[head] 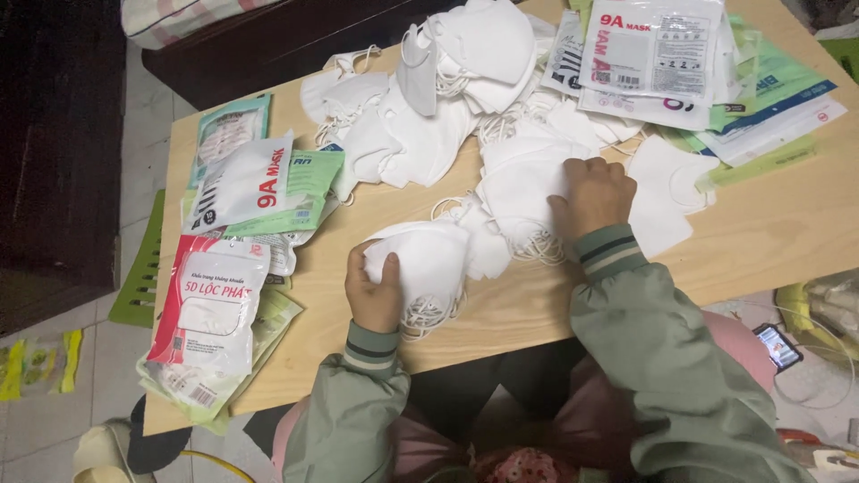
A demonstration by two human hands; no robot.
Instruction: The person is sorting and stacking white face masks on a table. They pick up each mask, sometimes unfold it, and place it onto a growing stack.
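At lower centre of the frame, I see the left hand (pixel 374 291) with fingers curled around a stack of white masks (pixel 420 264) on the wooden table (pixel 769 233). Right of it, the right hand (pixel 595 192) presses bent fingers onto a second mask pile (pixel 523 179). Risk: tangled ear loops may drag neighbouring masks off the edge. Packages: red-and-white flat pouch (pixel 210 309) at left; green-and-white packets (pixel 268 183) above it; white rectangular packets (pixel 649 49) at upper right.
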